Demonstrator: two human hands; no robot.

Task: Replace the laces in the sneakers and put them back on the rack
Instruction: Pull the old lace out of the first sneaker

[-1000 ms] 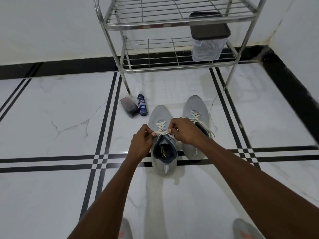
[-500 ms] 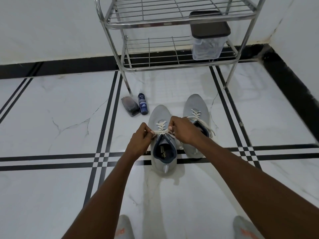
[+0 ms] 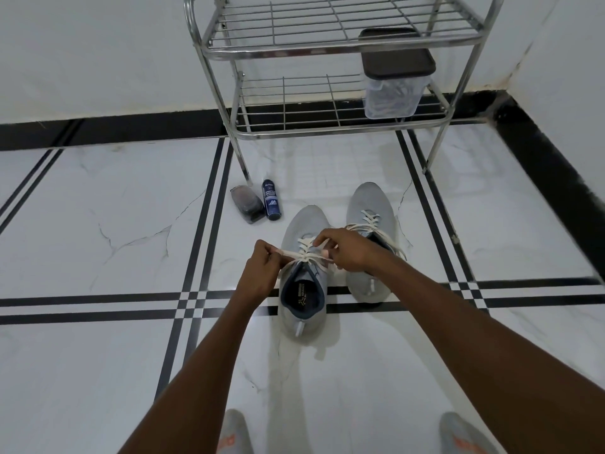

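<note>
Head view, middle of the frame: my left hand and my right hand each pinch the white lace tight, fingers curled, over the near grey sneaker. The other sneaker sits just right of it, laced. The metal rack stands at the top.

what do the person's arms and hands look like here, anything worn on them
Both arms are bare from the bottom edge of the picture up to the wrists: no sleeves show. The left hand and the right hand are bare too, with no gloves. No watch, bracelet or ring is visible on either wrist or on the fingers that show. No markings or tattoos can be made out on the forearms.
</note>
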